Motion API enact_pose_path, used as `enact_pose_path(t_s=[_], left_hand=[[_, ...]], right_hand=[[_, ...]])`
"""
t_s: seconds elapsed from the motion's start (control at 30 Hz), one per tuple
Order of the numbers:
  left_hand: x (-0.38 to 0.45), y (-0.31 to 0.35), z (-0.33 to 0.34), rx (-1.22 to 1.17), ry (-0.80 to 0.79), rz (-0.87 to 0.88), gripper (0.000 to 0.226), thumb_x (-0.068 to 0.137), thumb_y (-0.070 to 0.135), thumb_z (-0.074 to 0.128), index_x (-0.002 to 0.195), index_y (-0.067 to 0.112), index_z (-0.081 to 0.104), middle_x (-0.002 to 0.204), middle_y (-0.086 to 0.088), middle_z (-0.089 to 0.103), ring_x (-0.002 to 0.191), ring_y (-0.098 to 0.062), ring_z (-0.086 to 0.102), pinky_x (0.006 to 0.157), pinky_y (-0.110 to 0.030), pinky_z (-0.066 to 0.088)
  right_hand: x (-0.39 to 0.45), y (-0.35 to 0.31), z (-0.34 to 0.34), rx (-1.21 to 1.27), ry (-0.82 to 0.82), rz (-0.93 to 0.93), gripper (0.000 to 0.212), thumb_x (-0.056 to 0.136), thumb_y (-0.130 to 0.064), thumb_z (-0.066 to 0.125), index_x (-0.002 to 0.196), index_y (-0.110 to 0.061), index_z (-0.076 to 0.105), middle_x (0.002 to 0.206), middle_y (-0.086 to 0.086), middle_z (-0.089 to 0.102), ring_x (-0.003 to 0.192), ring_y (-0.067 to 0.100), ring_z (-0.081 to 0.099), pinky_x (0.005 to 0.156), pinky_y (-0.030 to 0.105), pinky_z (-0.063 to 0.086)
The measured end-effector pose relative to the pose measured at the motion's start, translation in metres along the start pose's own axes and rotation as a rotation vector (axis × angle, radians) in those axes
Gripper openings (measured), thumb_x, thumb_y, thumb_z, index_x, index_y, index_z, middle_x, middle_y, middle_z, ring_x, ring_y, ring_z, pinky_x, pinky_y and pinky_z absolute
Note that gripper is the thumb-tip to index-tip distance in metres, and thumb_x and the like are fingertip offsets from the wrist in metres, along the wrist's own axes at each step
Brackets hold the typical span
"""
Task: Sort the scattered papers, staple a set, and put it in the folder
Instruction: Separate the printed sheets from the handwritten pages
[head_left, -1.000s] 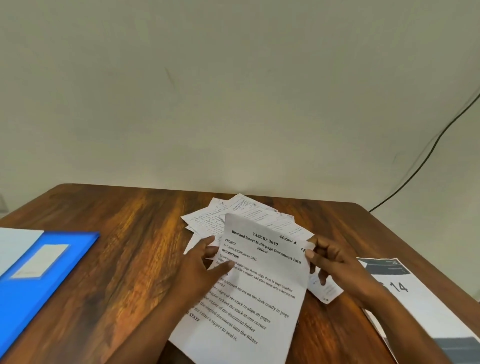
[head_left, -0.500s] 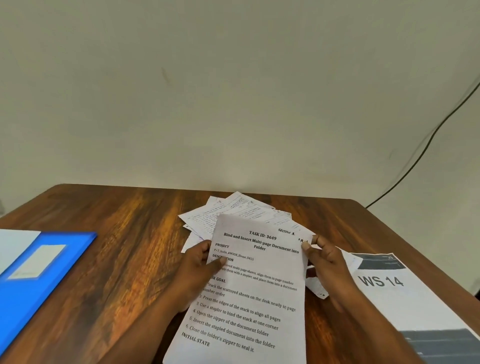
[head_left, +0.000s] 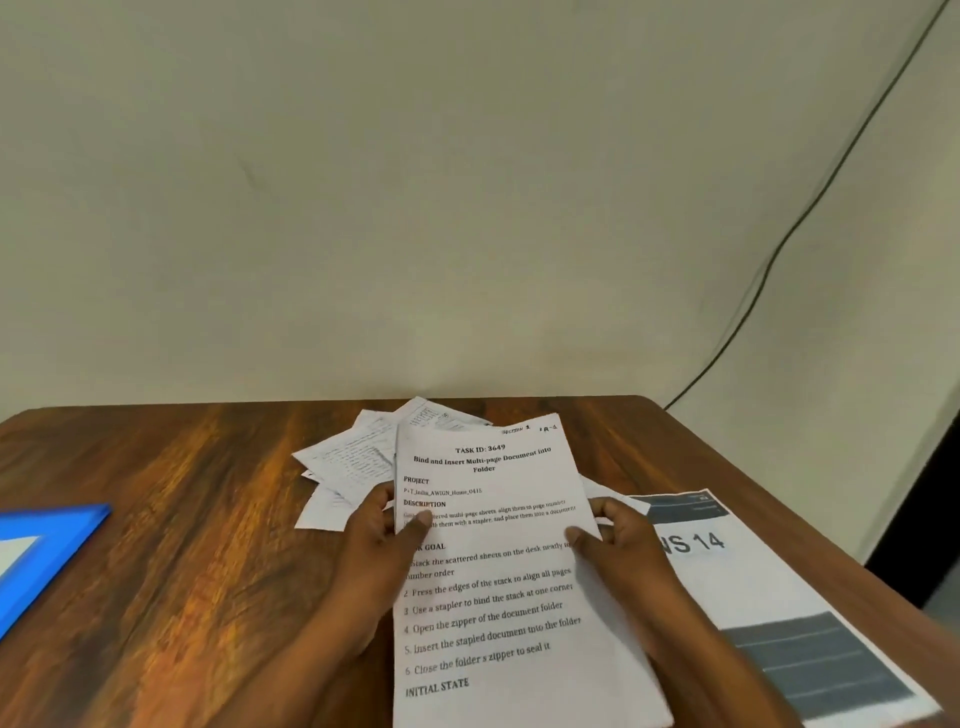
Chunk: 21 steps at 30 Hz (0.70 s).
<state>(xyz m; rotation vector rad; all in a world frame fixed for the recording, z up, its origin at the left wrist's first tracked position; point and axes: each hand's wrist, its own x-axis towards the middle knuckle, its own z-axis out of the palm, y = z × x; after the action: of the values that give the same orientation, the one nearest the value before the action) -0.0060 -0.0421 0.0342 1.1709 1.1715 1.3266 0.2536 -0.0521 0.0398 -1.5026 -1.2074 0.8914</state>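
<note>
Both hands on one printed sheet, the instruction sheet (head_left: 493, 561) headed "TASK ID: 3649", held upright-ish over the near middle of the wooden bench (head_left: 182, 545). Left hand (head_left: 382, 551) grips its left edge: thumb on the printed face over the "DESCRIPTION" lines, fingers curled behind the page. Right hand (head_left: 618, 551) has the right edge the same way, thumb tip on the front near the "TASK GOAL" text, fingers behind. So each grip is closed in a pinch on that sheet. Behind it, at bench centre toward the wall, the scattered papers (head_left: 358, 462) lie in a loose overlapping fan, several with handwriting, unsorted, flat on the wood. A blue folder (head_left: 47, 551) lies at the left edge of frame, well apart from the pile, only partly in view, with a pale label patch on it. On the right, a printed page marked "WS 14" (head_left: 769, 587) with dark grey bands lies flat, partly under the right wrist. Black cable (head_left: 769, 260) runs down the wall behind the right corner.
</note>
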Motion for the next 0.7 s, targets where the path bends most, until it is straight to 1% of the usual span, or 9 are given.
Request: enact_pose_path(t_s=[0.1, 0.2, 0.3, 0.37, 0.43, 0.5, 0.57, 0.63, 0.7], left_hand=[[-0.012, 0.004, 0.027, 0.047, -0.117, -0.030, 0.029, 0.095, 0.009, 0.072, 0.120, 0.020, 0.063, 0.103, -0.005, 0.081, 0.091, -0.025, 0.079, 0.083, -0.048, 0.064], [-0.018, 0.004, 0.059, 0.032, -0.217, -0.096, 0.028, 0.094, 0.000, 0.070, 0.118, 0.012, 0.062, 0.100, -0.005, 0.082, 0.090, -0.025, 0.079, 0.076, -0.041, 0.063], [-0.018, 0.000, 0.094, 0.053, -0.289, -0.144, 0.023, 0.094, -0.002, 0.069, 0.115, 0.005, 0.065, 0.097, -0.008, 0.082, 0.090, -0.029, 0.079, 0.081, -0.055, 0.063], [-0.020, -0.001, 0.115, 0.034, -0.346, -0.173, 0.020, 0.095, -0.002, 0.067, 0.113, 0.003, 0.066, 0.099, -0.012, 0.081, 0.091, -0.033, 0.079, 0.080, -0.056, 0.063], [-0.024, -0.001, 0.137, 0.023, -0.396, -0.181, 0.017, 0.095, -0.004, 0.066, 0.111, 0.002, 0.065, 0.096, -0.013, 0.081, 0.089, -0.032, 0.079, 0.070, -0.047, 0.065], [-0.025, -0.004, 0.157, 0.028, -0.442, -0.177, 0.018, 0.095, -0.004, 0.066, 0.112, 0.004, 0.065, 0.098, -0.013, 0.081, 0.088, -0.030, 0.079, 0.065, -0.042, 0.064], [-0.023, -0.011, 0.176, 0.044, -0.470, -0.181, 0.023, 0.094, -0.004, 0.067, 0.116, 0.005, 0.064, 0.102, -0.013, 0.080, 0.089, -0.029, 0.079, 0.067, -0.042, 0.065], [-0.020, -0.019, 0.193, 0.065, -0.495, -0.200, 0.029, 0.093, -0.005, 0.068, 0.120, 0.006, 0.063, 0.106, -0.013, 0.078, 0.090, -0.028, 0.079, 0.073, -0.046, 0.066], [-0.018, -0.025, 0.207, 0.088, -0.512, -0.230, 0.039, 0.091, -0.006, 0.069, 0.126, 0.008, 0.060, 0.109, -0.014, 0.076, 0.092, -0.027, 0.079, 0.077, -0.048, 0.066]], right_hand=[[0.009, 0.006, -0.035, 0.028, 0.047, 0.001, 0.019, 0.096, -0.005, 0.070, 0.107, -0.020, 0.072, 0.102, 0.001, 0.081, 0.100, 0.027, 0.077, 0.100, 0.055, 0.057], [0.011, 0.011, -0.075, 0.043, 0.113, 0.028, 0.018, 0.098, 0.002, 0.063, 0.105, -0.012, 0.072, 0.100, 0.005, 0.082, 0.097, 0.029, 0.078, 0.099, 0.053, 0.057], [0.013, 0.019, -0.119, -0.024, 0.129, 0.067, 0.017, 0.099, 0.002, 0.061, 0.103, -0.009, 0.073, 0.097, 0.011, 0.081, 0.092, 0.033, 0.078, 0.093, 0.049, 0.058], [0.014, 0.024, -0.148, -0.123, 0.147, 0.062, 0.015, 0.098, -0.002, 0.064, 0.098, -0.012, 0.075, 0.091, 0.012, 0.081, 0.081, 0.026, 0.077, 0.083, 0.041, 0.057], [0.019, 0.029, -0.174, -0.265, 0.182, 0.058, 0.015, 0.095, -0.007, 0.069, 0.090, -0.018, 0.077, 0.084, 0.007, 0.080, 0.075, 0.021, 0.074, 0.079, 0.037, 0.054], [0.023, 0.033, -0.194, -0.368, 0.217, 0.074, 0.017, 0.092, -0.007, 0.073, 0.084, -0.021, 0.078, 0.076, -0.003, 0.079, 0.073, 0.018, 0.072, 0.077, 0.034, 0.053], [0.028, 0.036, -0.207, -0.442, 0.262, 0.092, 0.017, 0.089, -0.010, 0.076, 0.083, -0.025, 0.078, 0.077, -0.007, 0.079, 0.078, 0.019, 0.074, 0.081, 0.034, 0.055], [0.032, 0.043, -0.215, -0.543, 0.326, 0.107, 0.014, 0.085, -0.017, 0.080, 0.085, -0.031, 0.077, 0.084, -0.008, 0.079, 0.086, 0.017, 0.075, 0.085, 0.035, 0.056], [0.032, 0.052, -0.216, -0.669, 0.401, 0.108, 0.011, 0.084, -0.025, 0.080, 0.090, -0.033, 0.075, 0.090, -0.010, 0.077, 0.085, 0.014, 0.073, 0.080, 0.034, 0.057]])
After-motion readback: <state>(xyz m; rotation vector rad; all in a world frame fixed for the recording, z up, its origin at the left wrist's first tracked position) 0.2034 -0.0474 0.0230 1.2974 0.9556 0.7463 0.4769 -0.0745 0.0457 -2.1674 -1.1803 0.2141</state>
